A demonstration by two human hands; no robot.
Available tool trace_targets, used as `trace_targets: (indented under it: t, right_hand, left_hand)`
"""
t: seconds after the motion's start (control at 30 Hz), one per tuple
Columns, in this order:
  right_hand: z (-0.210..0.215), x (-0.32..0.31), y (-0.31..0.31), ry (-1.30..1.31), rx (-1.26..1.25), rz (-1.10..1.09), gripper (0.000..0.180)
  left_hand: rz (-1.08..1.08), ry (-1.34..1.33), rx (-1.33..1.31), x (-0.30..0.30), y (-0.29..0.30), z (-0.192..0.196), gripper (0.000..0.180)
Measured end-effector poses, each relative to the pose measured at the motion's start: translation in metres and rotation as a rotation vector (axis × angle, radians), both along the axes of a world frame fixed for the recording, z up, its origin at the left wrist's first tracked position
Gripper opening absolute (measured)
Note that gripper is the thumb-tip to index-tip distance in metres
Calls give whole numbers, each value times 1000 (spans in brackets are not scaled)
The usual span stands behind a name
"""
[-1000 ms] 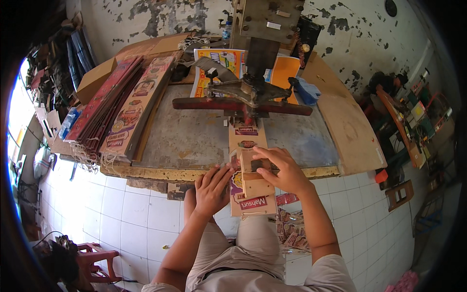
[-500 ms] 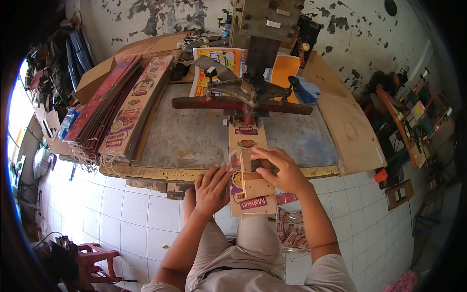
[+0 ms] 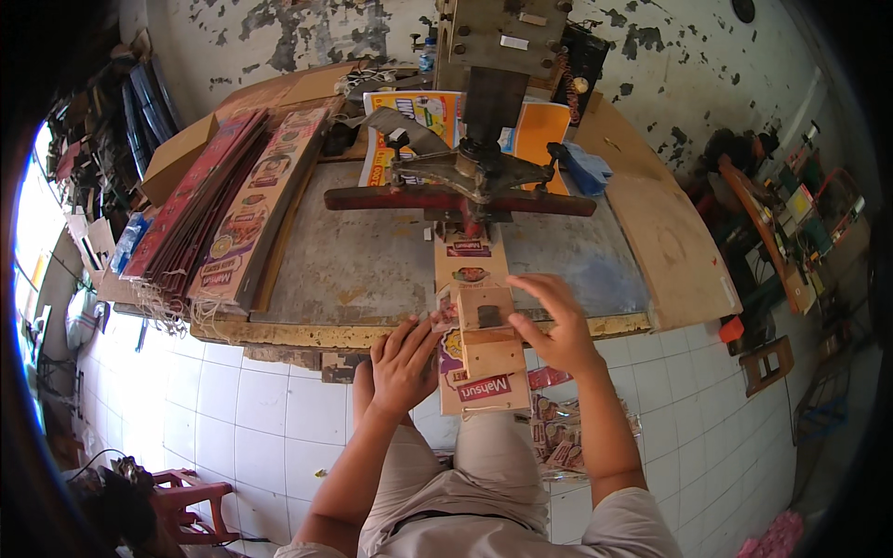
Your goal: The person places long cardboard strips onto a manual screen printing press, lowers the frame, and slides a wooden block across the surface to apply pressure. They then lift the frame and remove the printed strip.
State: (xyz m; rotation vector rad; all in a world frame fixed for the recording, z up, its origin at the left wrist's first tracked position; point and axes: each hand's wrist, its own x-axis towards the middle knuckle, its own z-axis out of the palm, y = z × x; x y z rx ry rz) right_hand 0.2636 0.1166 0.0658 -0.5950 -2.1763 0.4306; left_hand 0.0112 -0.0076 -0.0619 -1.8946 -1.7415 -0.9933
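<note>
A long printed card strip (image 3: 453, 398), tan with purple and red, runs from under the press head (image 3: 473, 200) toward me and overhangs the table's front edge. On it sits a light wooden block (image 3: 493, 352) with a dark square patch in its upper part. My left hand (image 3: 406, 361) has its fingers stretched out, the tips reaching the strip's left edge beside the block. A small pinkish, shiny piece shows at those fingertips; whether they hold it is unclear. To the block's right hovers my right hand (image 3: 561, 330), fingers spread and apart from it, holding nothing.
Bundles of folded red strips (image 3: 200, 200) and a stack of tan printed strips (image 3: 265, 200) lie on the table's left side. Behind the press are yellow-orange printed sheets (image 3: 539, 135) and a blue cloth (image 3: 588, 172). Printed scraps (image 3: 563, 432) lie on the floor; a red stool (image 3: 191, 502) stands lower left.
My right hand has drawn off the wooden block to the right, opening its fingers. The left hand, the block and the strip look nearly unmoved.
</note>
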Motion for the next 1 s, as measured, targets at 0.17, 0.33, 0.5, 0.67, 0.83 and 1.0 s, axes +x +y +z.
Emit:
trace_targets:
  t: [0.17, 0.33, 0.5, 0.67, 0.83, 1.0]
  right_hand:
    - [-5, 20, -32, 111, 23, -81, 13]
    - [-18, 23, -62, 24, 63, -24, 20]
    - [-17, 15, -75, -166, 126, -12, 39]
    - [-13, 12, -72, -236, 100, -16, 45]
    - [-18, 12, -58, -136, -59, 94, 46]
    - [-18, 5, -49, -133, -44, 76, 48]
  left_hand:
    - [4, -15, -5, 2, 0, 2, 49]
    - [-37, -91, -50, 5, -4, 11, 53]
    - [-64, -82, -79, 3, -7, 21, 55]
    - [-80, -127, -120, 4, -9, 20, 53]
    - [-47, -81, -66, 4, -5, 16, 60]
    - [-47, -76, -64, 4, -4, 13, 62]
